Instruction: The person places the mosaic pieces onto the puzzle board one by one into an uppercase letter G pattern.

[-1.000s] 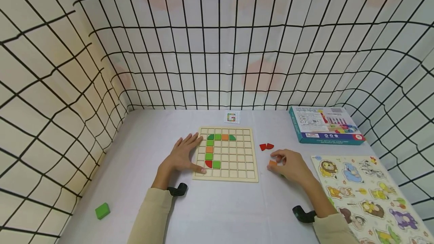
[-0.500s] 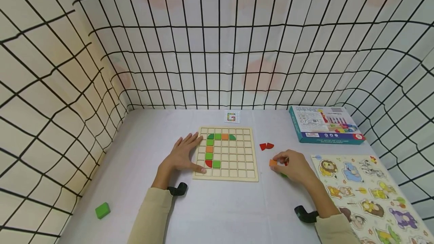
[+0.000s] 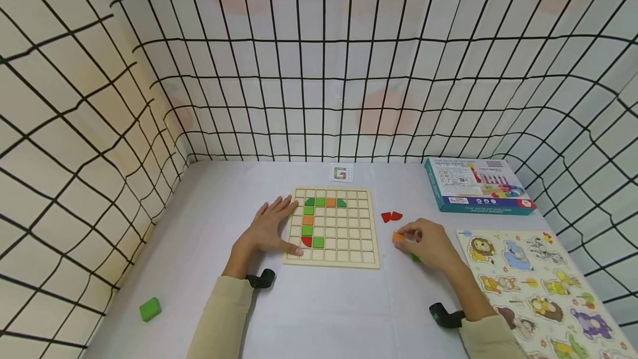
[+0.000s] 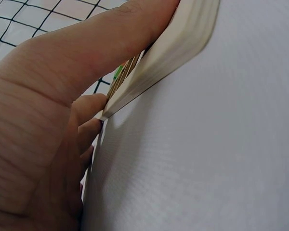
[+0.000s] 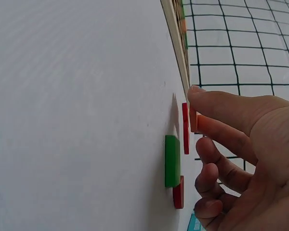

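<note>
My left hand (image 3: 269,231) lies along the left side of a wooden grid board (image 3: 349,256), fingers straight, thumb resting on its lower left corner; the left wrist view has that thumb (image 4: 111,36) over the board's edge (image 4: 159,72). Square and rounded green, orange and red tiles form a C-like line on the board. Right of it, my right hand (image 3: 427,244) pinches an orange square tile (image 3: 398,236) between thumb and index finger. In the right wrist view the tile (image 5: 193,120) is raised off the cloth. A green tile (image 5: 172,161) and a red tile (image 5: 178,193) lie beneath the hand.
Two red quarter-round tiles (image 3: 391,216) lie right of the board. A pattern card (image 3: 341,173) stands behind it. At the right are a box (image 3: 478,184) and an animal puzzle board (image 3: 540,287). A green block (image 3: 150,309) sits far left; black wire mesh (image 3: 324,79) surrounds the table.
The right hand shifted slightly right, then back left and a little away from me, with the orange tile in its pinch. The left hand and the board have stayed put.
</note>
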`<action>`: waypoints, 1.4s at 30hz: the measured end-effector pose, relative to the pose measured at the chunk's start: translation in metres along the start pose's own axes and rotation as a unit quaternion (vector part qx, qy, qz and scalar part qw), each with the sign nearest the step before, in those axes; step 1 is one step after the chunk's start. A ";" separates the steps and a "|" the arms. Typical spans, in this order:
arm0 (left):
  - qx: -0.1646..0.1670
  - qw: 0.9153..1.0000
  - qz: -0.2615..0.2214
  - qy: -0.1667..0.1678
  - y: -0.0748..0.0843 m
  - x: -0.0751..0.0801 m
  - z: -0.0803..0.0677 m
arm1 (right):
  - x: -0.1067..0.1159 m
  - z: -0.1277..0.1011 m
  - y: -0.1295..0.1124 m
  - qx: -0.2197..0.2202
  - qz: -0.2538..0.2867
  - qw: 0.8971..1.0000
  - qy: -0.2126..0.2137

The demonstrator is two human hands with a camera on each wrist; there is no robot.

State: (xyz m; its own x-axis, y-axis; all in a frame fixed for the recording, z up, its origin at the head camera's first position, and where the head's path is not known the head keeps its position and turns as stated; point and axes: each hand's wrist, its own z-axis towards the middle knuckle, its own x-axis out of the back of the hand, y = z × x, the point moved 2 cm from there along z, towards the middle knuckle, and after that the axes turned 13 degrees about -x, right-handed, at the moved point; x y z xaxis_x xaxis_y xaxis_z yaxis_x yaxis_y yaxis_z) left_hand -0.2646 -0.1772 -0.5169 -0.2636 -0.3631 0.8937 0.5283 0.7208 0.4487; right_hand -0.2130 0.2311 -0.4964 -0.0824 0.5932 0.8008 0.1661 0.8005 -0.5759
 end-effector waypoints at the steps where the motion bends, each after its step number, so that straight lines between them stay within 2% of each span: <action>1: 0.001 1.000 0.000 0.000 0.000 0.000 0.000 | -0.001 0.000 -0.002 0.002 0.000 1.000 0.000; 18: 0.001 1.000 0.001 0.003 0.001 0.000 0.000 | -0.016 0.006 -0.044 0.023 0.020 0.999 -0.010; 27: 0.003 1.000 0.004 0.002 -0.001 -0.001 0.001 | -0.029 0.006 -0.064 0.061 0.030 0.998 -0.014; 34: 0.007 1.000 0.007 -0.005 -0.001 -0.001 0.001 | -0.046 0.006 -0.075 0.045 0.061 0.996 -0.043; 42: 0.007 1.000 -0.001 -0.001 0.001 0.000 0.000 | -0.062 0.002 -0.088 0.054 0.072 0.994 -0.054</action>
State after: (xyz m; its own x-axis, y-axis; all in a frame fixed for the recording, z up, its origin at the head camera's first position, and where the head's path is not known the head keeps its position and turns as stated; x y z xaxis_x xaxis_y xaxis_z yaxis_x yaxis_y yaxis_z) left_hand -0.2638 -0.1764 -0.5161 -0.2670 -0.3630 0.8927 0.5169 0.7279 0.4506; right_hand -0.2245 0.1243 -0.4953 -0.1714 0.7032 0.6900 0.0768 0.7078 -0.7022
